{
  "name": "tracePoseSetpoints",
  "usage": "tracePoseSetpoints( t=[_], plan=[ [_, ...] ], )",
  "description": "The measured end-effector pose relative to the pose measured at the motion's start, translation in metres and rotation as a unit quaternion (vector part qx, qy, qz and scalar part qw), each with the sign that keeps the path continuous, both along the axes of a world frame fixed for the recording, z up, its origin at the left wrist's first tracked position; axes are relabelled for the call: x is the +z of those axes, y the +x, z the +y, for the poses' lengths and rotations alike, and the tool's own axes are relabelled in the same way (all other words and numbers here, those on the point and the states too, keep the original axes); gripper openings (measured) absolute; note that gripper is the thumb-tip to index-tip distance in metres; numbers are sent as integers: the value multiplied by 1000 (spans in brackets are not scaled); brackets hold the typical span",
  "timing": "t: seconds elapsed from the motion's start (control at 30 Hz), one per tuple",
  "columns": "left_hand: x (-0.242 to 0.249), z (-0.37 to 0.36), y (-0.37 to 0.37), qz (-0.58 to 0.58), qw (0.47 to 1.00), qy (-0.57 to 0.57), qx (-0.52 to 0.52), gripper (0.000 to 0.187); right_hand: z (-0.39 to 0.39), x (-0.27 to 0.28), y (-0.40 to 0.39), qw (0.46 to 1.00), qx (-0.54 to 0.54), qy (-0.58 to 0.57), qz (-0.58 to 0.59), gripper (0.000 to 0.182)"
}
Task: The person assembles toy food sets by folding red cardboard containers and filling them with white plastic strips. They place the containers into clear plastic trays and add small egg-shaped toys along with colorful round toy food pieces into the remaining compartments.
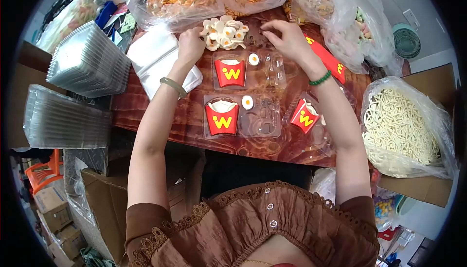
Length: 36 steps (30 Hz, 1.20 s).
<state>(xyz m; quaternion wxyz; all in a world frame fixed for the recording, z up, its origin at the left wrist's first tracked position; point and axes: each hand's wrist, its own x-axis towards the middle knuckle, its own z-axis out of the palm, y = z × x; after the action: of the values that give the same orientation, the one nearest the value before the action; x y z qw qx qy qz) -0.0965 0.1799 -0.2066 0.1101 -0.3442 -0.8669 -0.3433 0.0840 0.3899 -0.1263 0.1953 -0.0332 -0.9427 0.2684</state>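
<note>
My left hand (191,46) is at the left edge of a pile of white egg-shaped pieces (224,32), its fingertips bent against it; what they hold, if anything, is hidden. Over small dark pieces (255,39) right of the pile is my right hand (287,39), thumb and forefinger apart, nothing visible between them. Two clear trays (273,116) lie one before the other, each with a red fries box (223,118) and a fried-egg piece (247,102). A third red box (305,116) sits tilted in a tray near my right forearm.
Stacked clear trays (88,60) stand at the left beside white sheets (154,55). Plastic bags with orange pieces (180,1) line the back. Flat red boxes (327,58) lie right of my right hand. A bag of cream-coloured strips (400,126) sits in a carton at the right.
</note>
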Motion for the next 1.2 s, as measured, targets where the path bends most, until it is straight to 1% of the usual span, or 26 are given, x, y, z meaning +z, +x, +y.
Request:
tracePoseSetpoints(
  t=[0.03,0.13,0.17,0.2,0.23,0.3,0.33,0.43,0.5,0.53,0.57,0.6,0.63,0.67,0.73,0.77,0.83,0.87,0.9,0.97,1.0,1.07,1.1,1.13,1.17,1.2],
  plan=[
    [2,-4,2,16,1000,6,-5,23,3,-4,12,1000,-3,-28,7,21],
    [14,-16,0,72,994,65,-43,23,-4,5,47,996,-35,-66,-47,22],
    [37,-21,4,43,997,64,-28,23,-9,9,57,992,-44,-85,-78,23],
    [60,-24,5,12,998,64,-14,23,-13,7,67,993,-29,-105,-53,22],
    [69,-22,-7,49,990,135,-15,22,-18,4,76,992,-14,-124,-29,22],
    [75,-13,-51,110,987,113,26,24,-36,18,97,986,-19,-153,-58,21],
    [76,-7,-74,115,991,63,38,26,-43,23,107,987,-13,-148,-68,21],
    [57,18,-148,40,993,-100,43,25,-54,25,133,986,6,-152,-70,19],
    [27,32,-186,22,987,-138,83,27,-52,20,148,985,10,-166,-44,18],
    [19,38,-191,-5,995,-55,78,38,-50,20,155,981,-3,-188,-47,18],
    [26,50,-186,-54,986,-143,72,45,-49,19,161,975,-20,-215,-51,17],
    [32,67,-181,-104,965,-231,65,53,-48,21,164,975,-36,-211,-57,17],
    [28,75,-180,-93,971,-217,25,60,-47,21,169,974,-53,-210,-68,17],
    [21,80,-179,-95,971,-218,26,60,-44,13,171,974,-58,-215,-44,15],
    [21,76,-155,39,970,-163,177,60,-40,4,171,967,-69,-237,-62,15],
    [16,77,-160,35,969,-168,176,60,-39,0,172,959,-82,-258,-82,15],
    [6,84,-183,29,979,-167,111,55,-42,-4,163,963,-66,-252,-65,15],
    [3,88,-193,-62,974,-191,108,46,-45,-2,158,962,-61,-256,-66,15],
    [6,84,-191,-62,973,-191,111,46,-48,-1,153,961,-54,-262,-67,15],
    [17,79,-188,-109,976,-166,93,36,-53,-2,146,960,-46,-268,-67,15],
    [15,76,-196,-107,976,-166,93,36,-53,-1,144,958,-42,-273,-71,15],
    [-5,69,-230,-38,994,-2,102,35,-52,2,143,959,-32,-272,-73,15],
    [1,68,-236,-204,946,236,91,35,-52,3,142,959,-21,-271,-77,15],
    [4,68,-238,-354,815,453,73,35,-51,3,143,958,-21,-274,-78,15],
    [-4,60,-230,-426,678,591,-98,35,-51,3,143,955,-26,-284,-77,15],
    [35,52,-194,-458,629,623,-83,33,-51,2,144,952,-30,-294,-76,15]
  ],
)
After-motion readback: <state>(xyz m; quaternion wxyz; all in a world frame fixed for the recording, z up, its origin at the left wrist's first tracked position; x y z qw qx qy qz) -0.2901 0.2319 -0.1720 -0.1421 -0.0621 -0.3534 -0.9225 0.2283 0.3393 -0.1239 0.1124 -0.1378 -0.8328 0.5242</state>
